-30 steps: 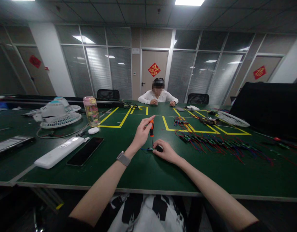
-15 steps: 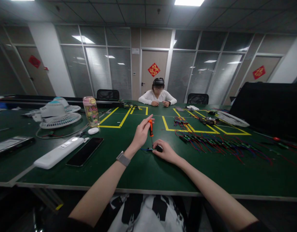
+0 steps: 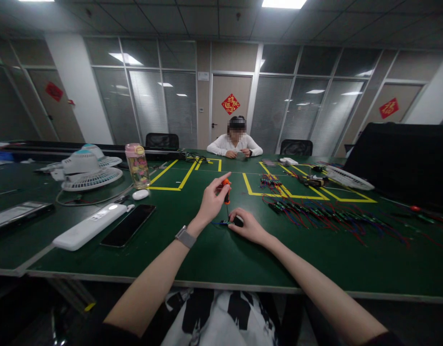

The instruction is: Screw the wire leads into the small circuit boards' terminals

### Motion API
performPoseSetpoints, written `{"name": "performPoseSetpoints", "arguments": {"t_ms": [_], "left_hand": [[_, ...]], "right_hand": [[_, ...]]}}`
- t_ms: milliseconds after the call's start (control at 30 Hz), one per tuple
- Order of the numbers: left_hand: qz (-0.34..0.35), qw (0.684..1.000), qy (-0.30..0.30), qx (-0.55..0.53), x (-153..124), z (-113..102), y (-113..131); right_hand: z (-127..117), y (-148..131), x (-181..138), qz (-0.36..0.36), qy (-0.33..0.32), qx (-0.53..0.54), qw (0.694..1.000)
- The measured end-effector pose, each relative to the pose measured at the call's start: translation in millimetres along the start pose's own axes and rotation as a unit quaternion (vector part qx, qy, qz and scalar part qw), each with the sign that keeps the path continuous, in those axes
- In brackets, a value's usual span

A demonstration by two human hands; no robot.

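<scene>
- Since half a second ago my left hand has rolled its fingers further round the screwdriver, so less of the orange handle shows. The person across from me at 12 o'clock has drawn both hands closer together.
- The green surface spreads out in front of me, with yellow tape lines marking boxes towards 12 o'clock.
- A big black case stands at 2 o'clock, well apart from my hands.
- Two white fans lie face down at 10 o'clock, with a clear bottle with a pink lid just to their right.
- A long white bar and a dark phone lie side by side at 9 o'clock.
- A spread of red and blue wired pieces runs from 1 to 3 o'clock.
- My left hand, with a watch on its wrist, grips the screwdriver handle in its fingertips. The tool stands nearly upright with its tip down.
- My right hand lies low on the surface, fingertips closed on the small part.
- That part sits dead ahead of me, directly under the screwdriver tip, between my two hands.
</scene>
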State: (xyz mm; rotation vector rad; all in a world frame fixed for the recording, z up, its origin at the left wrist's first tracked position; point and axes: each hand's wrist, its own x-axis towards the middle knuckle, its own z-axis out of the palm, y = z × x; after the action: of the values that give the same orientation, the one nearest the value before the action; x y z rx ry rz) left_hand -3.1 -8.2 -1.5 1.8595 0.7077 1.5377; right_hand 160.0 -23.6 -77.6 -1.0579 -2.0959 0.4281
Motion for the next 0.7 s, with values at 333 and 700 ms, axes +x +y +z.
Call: {"name": "performPoseSetpoints", "arguments": {"t_ms": [333,700], "left_hand": [[-0.045,0.991,-0.044,-0.122,5.0,-1.0,-4.9],[-0.011,0.995,-0.048,-0.085,1.1,0.8,2.0]], "right_hand": [[-1.3,-2.1,-0.7,0.0,0.002,-0.002,1.0],[-1.0,-1.1,-0.4,-0.002,-0.002,0.001,1.0]]}}
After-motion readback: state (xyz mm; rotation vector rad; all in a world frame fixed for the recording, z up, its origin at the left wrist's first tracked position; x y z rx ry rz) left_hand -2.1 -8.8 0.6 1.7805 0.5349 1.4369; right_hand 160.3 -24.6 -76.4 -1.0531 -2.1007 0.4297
